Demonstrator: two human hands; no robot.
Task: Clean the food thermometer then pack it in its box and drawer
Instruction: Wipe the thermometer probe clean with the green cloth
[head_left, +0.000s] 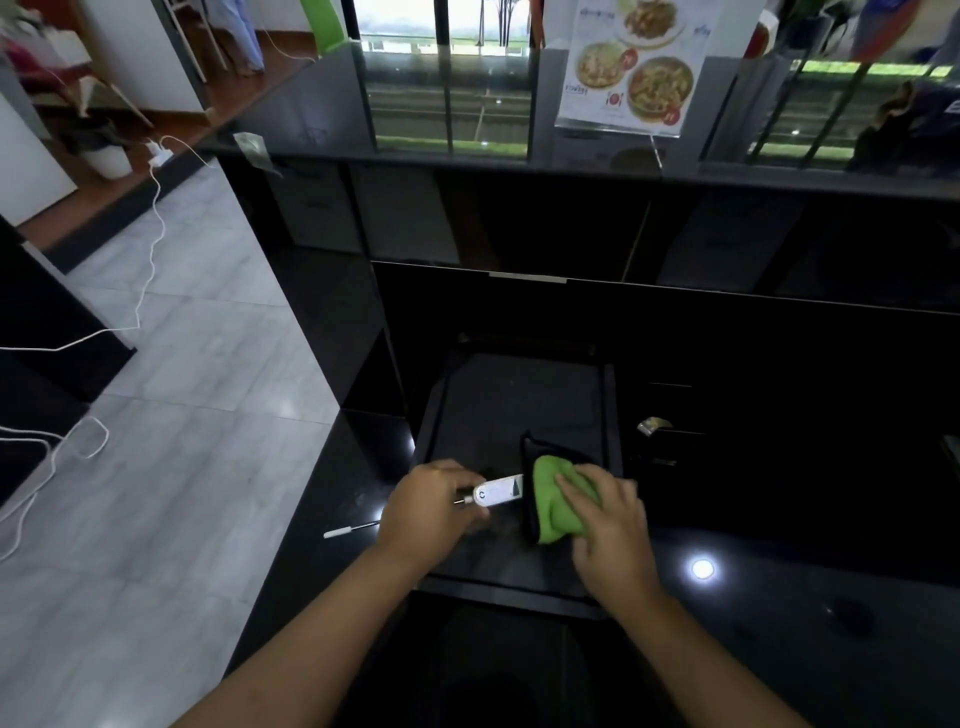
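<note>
My left hand grips the white food thermometer by one end and holds it level over the open black drawer. My right hand presses a green cloth with a black edge around the thermometer's other end, which the cloth hides. A short metal tip sticks out past my left fingers. A thin white stick with a metal end, perhaps the probe cover, lies on the black counter left of my left hand. I cannot see the thermometer's box.
The glossy black counter runs to the right, with a small crumpled foil piece beside the drawer. A raised black shelf behind carries a menu stand. To the left the counter drops to a tiled floor with white cables.
</note>
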